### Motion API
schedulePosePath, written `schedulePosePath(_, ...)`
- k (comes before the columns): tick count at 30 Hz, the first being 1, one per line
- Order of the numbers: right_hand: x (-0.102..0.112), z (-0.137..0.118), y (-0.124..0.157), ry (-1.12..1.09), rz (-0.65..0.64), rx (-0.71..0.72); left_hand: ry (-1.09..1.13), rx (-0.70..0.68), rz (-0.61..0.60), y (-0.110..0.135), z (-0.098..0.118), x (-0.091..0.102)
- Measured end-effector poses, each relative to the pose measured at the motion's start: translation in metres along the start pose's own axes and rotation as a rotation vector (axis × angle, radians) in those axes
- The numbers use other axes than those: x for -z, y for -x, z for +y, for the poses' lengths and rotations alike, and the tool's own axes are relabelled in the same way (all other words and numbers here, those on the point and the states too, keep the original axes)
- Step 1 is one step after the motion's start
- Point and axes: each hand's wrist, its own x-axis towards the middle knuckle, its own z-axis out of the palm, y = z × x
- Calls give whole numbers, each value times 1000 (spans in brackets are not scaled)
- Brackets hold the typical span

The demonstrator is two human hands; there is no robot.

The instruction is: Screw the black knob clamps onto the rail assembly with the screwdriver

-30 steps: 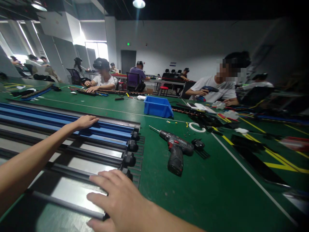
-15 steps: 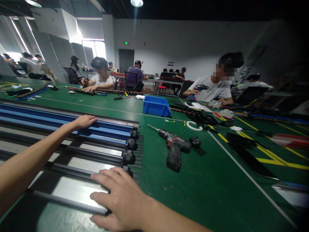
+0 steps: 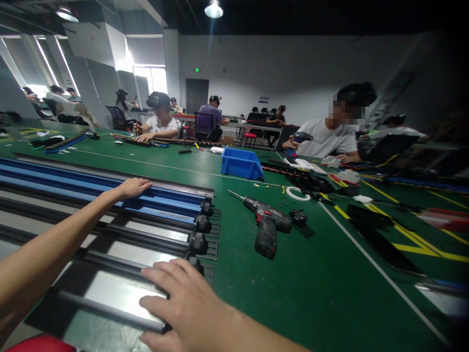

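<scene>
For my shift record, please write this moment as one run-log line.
Left grip: lying on blue strips | Right grip: spread at end of near panel, contact unclear | Drill: lying on green table

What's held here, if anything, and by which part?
Left hand rests on long blue strips, no closed grip visible; right hand spreads over the right end of the nearest long silver panel, any hold there unclear.

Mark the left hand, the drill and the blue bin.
Left hand (image 3: pixel 133 187): head view, back of the hand.
Drill (image 3: pixel 269 223): head view, where grip meets body.
Blue bin (image 3: pixel 235 168): head view, near side wall.
</scene>
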Motion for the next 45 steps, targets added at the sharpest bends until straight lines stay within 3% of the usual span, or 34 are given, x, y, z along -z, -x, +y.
schedulePosePath(9, 0, -17, 1, 11, 12, 14, 22, -11, 2, 16, -4, 0)
schedulePosePath(21, -12, -23, 4, 43, 43, 40, 57, -40, 14, 27, -9, -2)
schedulePosePath(30, -20, -22, 5, 58, 83, 48, 138, 14, 53, 35, -3, 1)
schedulePosePath(34, -4, -21, 5, 55, 78, 79, 78, 16, 37, 35, 2, 5)
schedulePosePath(37, 28, -10, 8, -51, 142, 12, 11, -18, 151, 43, 15, 16)
schedulePosePath(39, 51, 8, 12, -110, 158, -152, 49, -35, 278, 58, 32, 29)
schedulePosePath(42, 70, 46, 19, -76, 61, -422, 208, 47, 391, 99, 71, 52)
schedulePosePath(45, 66, 75, 22, -36, -34, -499, 290, 76, 306, 151, 116, 64)
